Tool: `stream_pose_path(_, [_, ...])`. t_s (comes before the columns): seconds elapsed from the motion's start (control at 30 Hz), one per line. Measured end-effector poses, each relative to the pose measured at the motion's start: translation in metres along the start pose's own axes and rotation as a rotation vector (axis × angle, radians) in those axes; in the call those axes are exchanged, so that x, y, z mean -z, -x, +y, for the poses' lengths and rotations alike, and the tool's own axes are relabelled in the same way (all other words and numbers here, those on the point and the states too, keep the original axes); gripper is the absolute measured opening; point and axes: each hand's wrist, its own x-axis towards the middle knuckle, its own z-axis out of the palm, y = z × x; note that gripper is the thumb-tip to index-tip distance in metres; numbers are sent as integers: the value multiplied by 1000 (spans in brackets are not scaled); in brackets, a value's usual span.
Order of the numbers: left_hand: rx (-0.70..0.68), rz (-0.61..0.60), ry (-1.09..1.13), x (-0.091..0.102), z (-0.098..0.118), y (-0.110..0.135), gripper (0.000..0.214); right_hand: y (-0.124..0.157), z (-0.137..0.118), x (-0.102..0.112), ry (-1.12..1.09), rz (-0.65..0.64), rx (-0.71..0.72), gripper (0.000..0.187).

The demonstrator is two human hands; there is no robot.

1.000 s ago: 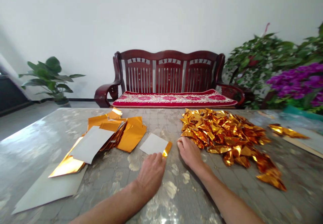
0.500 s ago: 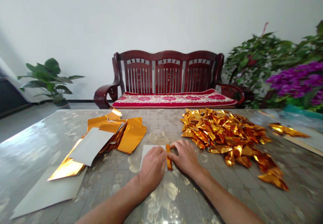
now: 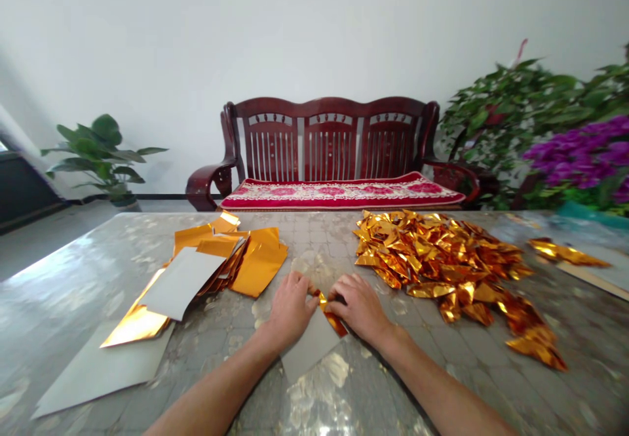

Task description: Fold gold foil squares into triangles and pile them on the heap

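On the table (image 3: 393,383), the left hand (image 3: 289,308) and right hand (image 3: 358,308) are close together near the bottom centre of the frame, their fingers pinching a gold foil strip (image 3: 330,315) folded over the corner of a pale sheet (image 3: 309,347) (its bare point aims back at the person). A pale card (image 3: 93,374) lies lower left, below a loose pile of gold foil sheets (image 3: 236,259). To the right sits a heap of folded gold foil triangles (image 3: 437,259). Beyond stands a dark wooden bench (image 3: 329,134) with a red cushion (image 3: 339,193).
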Motion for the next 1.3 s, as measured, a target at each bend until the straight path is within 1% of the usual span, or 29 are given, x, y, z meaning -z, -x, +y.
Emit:
stream_pose_path(0.1, [30, -15, 44, 0, 0, -1, 11, 0, -1, 1, 1, -4, -6, 12])
stream_pose_path(0.2, [56, -51, 77, 2, 0, -3, 25, 1, -1, 1, 7, -11, 8, 11])
stream_pose_path(0.27, [55, -91, 71, 4, 1, -3, 29, 1, 0, 0, 6, -9, 16, 10])
stream_pose_path(0.37, [61, -138, 38, 7, 1, -3, 20, 1, 1, -1, -9, -7, 22, 12])
stream_pose_path(0.5, [63, -119, 62, 6, -1, -3, 9, 1, -1, 1, -7, -13, 15, 11])
stream_pose_path(0.57, [68, -72, 130, 3, -4, -4, 8, 1, -2, 3, -15, -8, 10, 12])
stream_pose_path(0.63, [107, 3, 234, -1, -7, -6, 8, 1, -3, 5, -40, -1, 4, 14])
stream_pose_path(0.7, [141, 85, 350, -4, -11, -8, 9, 1, -3, 7, -79, 12, -1, 12])
stream_pose_path(0.73, [133, 124, 405, -5, -12, -8, 11, 1, -2, 7, -99, 26, -4, 10])
stream_pose_path(0.77, [107, 166, 450, -5, -12, -7, 11, 1, -1, 8, -116, 51, -6, 9])
stream_pose_path(0.83, [6, 267, 501, -3, -12, -5, 12, 2, 1, 11, -123, 146, -5, 13])
stream_pose_path(0.93, [-151, 466, 464, 5, -7, 1, 13, 6, 4, 19, -50, 310, 9, 23])
stream_pose_path(1.0, [-205, 561, 393, 10, -5, 5, 16, 10, 5, 26, 31, 350, 12, 27])
stream_pose_path(1.03, [-222, 579, 358, 12, -5, 7, 18, 12, 5, 30, 68, 344, 10, 28])
stream_pose_path(1.07, [-239, 574, 324, 12, -5, 7, 19, 13, 6, 32, 99, 328, 9, 28])
stream_pose_path(1.13, [-272, 521, 253, 12, -6, 7, 21, 14, 7, 34, 148, 283, 17, 29])
stream_pose_path(1.3, [-303, 346, -2, 7, -13, 3, 21, 8, 8, 25, 234, 215, 111, 32])
